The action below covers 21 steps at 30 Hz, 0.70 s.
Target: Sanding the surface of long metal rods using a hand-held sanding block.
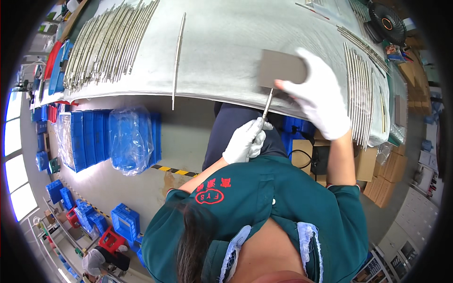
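White gloves cover both of my hands. My left hand (246,142) is closed round the lower end of a slim metal rod (268,104) at the table's near edge. My right hand (323,92) grips a flat grey-brown rectangular pad (282,68), with the bare thumb tip at its lower edge. The rod's far part runs under the pad and is hidden there. A single metal rod (178,61) lies apart on the white-covered table (222,56). Several rods (106,45) are lined up at the left, and another row of rods (361,94) lies to the right.
A black fan (387,22) stands at the table's far right. Below the left side are blue crates (89,139), one wrapped in clear plastic (131,141). Cardboard boxes (384,181) are stacked at right. Another person (101,260) sits far off at lower left.
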Each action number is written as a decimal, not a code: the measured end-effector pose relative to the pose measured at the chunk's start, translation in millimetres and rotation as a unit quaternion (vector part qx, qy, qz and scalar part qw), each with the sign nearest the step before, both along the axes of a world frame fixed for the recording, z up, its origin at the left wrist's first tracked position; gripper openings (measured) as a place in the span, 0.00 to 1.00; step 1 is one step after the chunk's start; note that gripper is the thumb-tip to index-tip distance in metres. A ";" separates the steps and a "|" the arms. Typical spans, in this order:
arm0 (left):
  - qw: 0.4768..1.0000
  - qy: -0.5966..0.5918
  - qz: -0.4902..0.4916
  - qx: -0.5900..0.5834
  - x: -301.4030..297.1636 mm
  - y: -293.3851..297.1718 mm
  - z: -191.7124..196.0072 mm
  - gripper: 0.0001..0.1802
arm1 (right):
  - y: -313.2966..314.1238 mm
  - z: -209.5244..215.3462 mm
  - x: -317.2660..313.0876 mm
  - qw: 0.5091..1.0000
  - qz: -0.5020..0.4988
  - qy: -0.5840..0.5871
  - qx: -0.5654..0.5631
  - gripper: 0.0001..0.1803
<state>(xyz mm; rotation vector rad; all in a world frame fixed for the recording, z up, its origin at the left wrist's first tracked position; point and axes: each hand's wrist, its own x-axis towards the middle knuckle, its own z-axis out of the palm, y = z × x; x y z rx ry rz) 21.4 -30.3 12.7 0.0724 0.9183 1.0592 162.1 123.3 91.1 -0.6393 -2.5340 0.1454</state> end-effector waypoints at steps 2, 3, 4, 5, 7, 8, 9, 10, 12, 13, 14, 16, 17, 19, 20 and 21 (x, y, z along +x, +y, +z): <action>1.000 0.005 -0.001 -0.003 0.2 0.2 -1.8 0.22 | -0.5 -8.6 -14.5 1.000 0.011 0.004 0.002 0.21; 1.000 -0.021 -0.001 0.004 -1.1 -0.9 -3.5 0.21 | 0.3 -9.2 -10.8 1.000 0.012 0.004 0.001 0.21; 0.999 -0.047 -0.004 0.012 -1.4 -0.9 -5.0 0.21 | 2.2 -7.8 0.1 0.996 -0.025 0.024 -0.085 0.21; 0.999 -0.048 -0.004 0.012 -2.0 -0.6 -7.7 0.21 | 2.0 -5.3 8.0 0.983 -0.062 0.043 -0.170 0.21; 0.989 -0.146 -0.008 0.009 -4.5 -0.9 -9.4 0.20 | 2.1 0.9 31.7 0.981 -0.123 0.007 -0.151 0.24; 0.989 -0.147 -0.008 0.011 -5.3 -0.2 -7.9 0.20 | 7.9 -0.9 53.4 0.995 -0.074 -0.073 0.003 0.25; 0.986 -0.168 -0.006 0.011 -5.6 0.0 -6.5 0.19 | 0.8 -0.2 59.1 0.990 -0.116 -0.050 -0.069 0.27; 0.982 -0.188 -0.004 0.010 -5.8 0.2 -5.8 0.19 | -0.6 -0.8 59.1 0.990 -0.116 -0.051 -0.069 0.27; 0.979 -0.198 -0.004 0.039 -7.0 -1.1 -15.7 0.16 | -3.1 -3.1 55.9 0.987 -0.137 -0.026 -0.074 0.27; 0.976 -0.206 -0.005 0.068 -7.7 -1.8 -19.2 0.13 | -2.9 -5.2 50.9 0.987 -0.137 -0.025 -0.075 0.27; 0.977 -0.205 -0.004 0.067 -8.1 -3.4 -21.6 0.13 | -0.9 -7.9 43.3 0.987 -0.150 -0.035 -0.053 0.27; 0.982 -0.187 0.008 -0.018 -8.6 0.7 -8.9 0.20 | 5.4 -15.9 37.0 0.985 -0.165 -0.046 -0.031 0.26; 0.982 -0.186 0.007 -0.018 -8.3 1.4 -8.6 0.20 | 8.6 -21.7 35.5 0.984 -0.174 -0.029 -0.028 0.26; 0.975 -0.223 0.013 -0.017 -8.3 1.9 -7.8 0.20 | 9.9 -29.7 34.7 0.983 -0.183 -0.011 -0.026 0.26; 0.975 -0.223 0.012 -0.017 -9.0 1.4 -9.9 0.20 | 10.0 -32.7 35.8 0.981 -0.187 -0.016 -0.045 0.25; 0.972 -0.236 0.002 -0.001 -10.3 0.7 -13.1 0.20 | 10.7 -34.2 36.5 0.980 -0.189 -0.021 -0.063 0.25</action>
